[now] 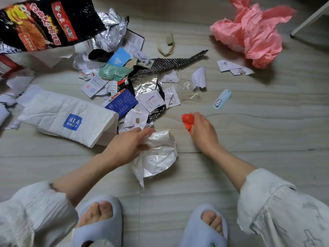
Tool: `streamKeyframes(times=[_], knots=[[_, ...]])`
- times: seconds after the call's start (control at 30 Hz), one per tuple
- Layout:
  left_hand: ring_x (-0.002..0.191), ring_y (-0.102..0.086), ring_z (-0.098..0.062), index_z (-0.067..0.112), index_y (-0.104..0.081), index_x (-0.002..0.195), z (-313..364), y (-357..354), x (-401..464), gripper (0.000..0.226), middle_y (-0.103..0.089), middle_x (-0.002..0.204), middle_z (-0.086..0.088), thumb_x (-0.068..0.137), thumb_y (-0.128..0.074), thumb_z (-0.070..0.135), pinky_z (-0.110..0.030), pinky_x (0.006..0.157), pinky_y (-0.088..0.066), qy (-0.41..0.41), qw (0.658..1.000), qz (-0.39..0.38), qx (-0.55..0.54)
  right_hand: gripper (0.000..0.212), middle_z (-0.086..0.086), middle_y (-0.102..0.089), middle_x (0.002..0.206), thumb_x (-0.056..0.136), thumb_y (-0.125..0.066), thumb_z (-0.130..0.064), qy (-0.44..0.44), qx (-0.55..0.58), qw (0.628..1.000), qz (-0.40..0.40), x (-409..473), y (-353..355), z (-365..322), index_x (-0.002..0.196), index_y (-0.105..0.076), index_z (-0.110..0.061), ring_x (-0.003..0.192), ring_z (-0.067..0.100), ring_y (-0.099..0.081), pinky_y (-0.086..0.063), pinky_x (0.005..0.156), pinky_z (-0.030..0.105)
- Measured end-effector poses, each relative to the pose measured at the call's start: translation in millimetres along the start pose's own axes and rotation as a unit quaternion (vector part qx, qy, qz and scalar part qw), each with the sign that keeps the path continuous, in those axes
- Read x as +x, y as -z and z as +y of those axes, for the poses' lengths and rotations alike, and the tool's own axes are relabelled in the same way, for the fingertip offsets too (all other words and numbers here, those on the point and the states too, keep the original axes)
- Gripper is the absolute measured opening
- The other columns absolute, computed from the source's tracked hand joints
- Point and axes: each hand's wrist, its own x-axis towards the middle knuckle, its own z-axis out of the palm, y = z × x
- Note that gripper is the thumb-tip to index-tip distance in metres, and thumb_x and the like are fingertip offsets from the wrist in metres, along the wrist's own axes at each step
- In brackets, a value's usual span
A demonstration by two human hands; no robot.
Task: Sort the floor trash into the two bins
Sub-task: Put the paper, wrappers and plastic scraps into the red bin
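My left hand (pixel 127 146) grips a crumpled white plastic bag (pixel 158 154) just above the grey floor. My right hand (pixel 203 131) is closed around a small crumpled red-orange wrapper (pixel 187 121). Beyond the hands lies a heap of trash: torn paper scraps and labels (pixel 151 100), silver foil (pixel 144 82), a blue card (pixel 121 102), and a white HLA bag (pixel 71 118) at the left. A black noodle wrapper (pixel 44 24) fills the far left corner. No bin is in view.
A crumpled pink plastic bag (pixel 252 32) lies at the far right, next to a white furniture leg (pixel 309 18). A light blue tag (pixel 222 99) and clear film (pixel 187 86) lie to the right of the heap. My slippered feet (pixel 99 223) are at the bottom.
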Motion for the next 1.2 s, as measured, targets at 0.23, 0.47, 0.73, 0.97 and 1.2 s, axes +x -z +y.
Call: streamKeyframes(times=[0.23, 0.47, 0.73, 0.97, 1.2], knots=[[0.104, -0.056, -0.025, 0.032, -0.036, 0.137, 0.6, -3.4, -1.9, 0.053, -0.054, 0.117, -0.001, 0.089, -0.057, 0.033, -0.034, 0.077, -0.044, 0.004, 1.0, -0.004, -0.011, 0.036, 0.016, -0.042, 0.133, 0.093, -0.037, -0.003, -0.147, -0.016, 0.985, 0.09, 42.1, 35.0, 36.4, 0.124, -0.054, 0.0, 0.125, 0.032, -0.036, -0.035, 0.098, 0.037], [0.105, -0.056, -0.024, 0.032, -0.037, 0.137, -2.5, -3.8, 2.4, 0.053, -0.055, 0.121, 0.0, 0.088, -0.059, 0.032, -0.036, 0.08, -0.047, 0.0, 1.0, -0.009, -0.021, 0.031, 0.021, -0.042, 0.139, 0.086, -0.044, -0.002, -0.076, 0.027, 0.997, 0.003, 39.5, 10.8, 43.8, 0.115, -0.055, 0.005, 0.131, 0.032, -0.035, -0.029, 0.108, 0.037], [0.111, -0.053, -0.024, 0.032, -0.037, 0.136, 1.7, -9.7, 0.0, 0.052, -0.051, 0.128, 0.003, 0.088, -0.058, 0.031, -0.036, 0.084, -0.046, -0.002, 1.0, -0.006, -0.023, 0.03, 0.014, -0.065, 0.082, 0.054, -0.079, 0.005, 0.123, -0.016, 0.991, 0.047, -18.1, -9.4, 22.8, 0.081, -0.067, 0.0, 0.07, 0.034, -0.063, -0.055, 0.057, 0.037], [0.106, -0.056, -0.027, 0.028, -0.041, 0.133, -3.3, -14.8, -10.2, 0.051, -0.054, 0.124, -0.001, 0.086, -0.062, 0.03, -0.039, 0.082, -0.047, -0.006, 0.999, 0.0, -0.04, 0.027, 0.012, -0.028, 0.151, 0.088, -0.061, -0.029, -0.027, 0.001, 0.999, -0.02, -4.0, 3.4, 9.4, 0.105, -0.066, -0.009, 0.138, 0.03, -0.023, -0.03, 0.108, 0.04], [0.108, -0.055, -0.026, 0.028, -0.041, 0.134, -8.9, -14.5, -10.3, 0.052, -0.053, 0.126, 0.0, 0.086, -0.062, 0.029, -0.04, 0.083, -0.048, 0.0, 0.999, -0.007, -0.05, 0.039, 0.012, -0.016, 0.153, 0.082, -0.066, -0.025, -0.034, -0.021, 0.993, -0.112, 18.8, 19.5, 6.3, 0.118, -0.059, -0.01, 0.138, 0.031, -0.017, -0.022, 0.11, 0.031]])
